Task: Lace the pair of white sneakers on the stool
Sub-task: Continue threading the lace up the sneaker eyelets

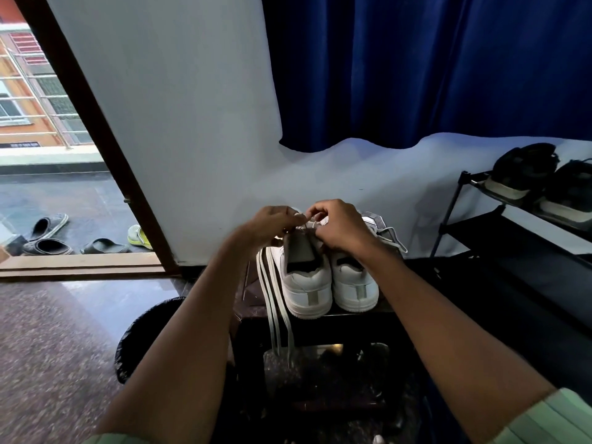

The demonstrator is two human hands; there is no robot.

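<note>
Two bare forearms reach forward from pale green sleeves (544,421), meeting over the pair of white sneakers on the dark stool (320,318). The sneakers stand side by side, heels toward the camera, the left sneaker (306,277) touching the right sneaker (354,283). The left hand (272,224) and right hand (342,225) work at the top of the left sneaker's tongue; the fingers (312,216) of both hands are pinched together on the lace (275,315) there (the eyelets themselves are hidden behind the hands). Two long lengths of that lace trail down the shoe's left side and hang off the stool's edge.

Judging by so much slack, the left sneaker is only partly threaded, perhaps at its early rows. The right sneaker shows a loose loop of lace near its toe end, and how far it is laced cannot be told from here. Most of the job likely remains.
</note>
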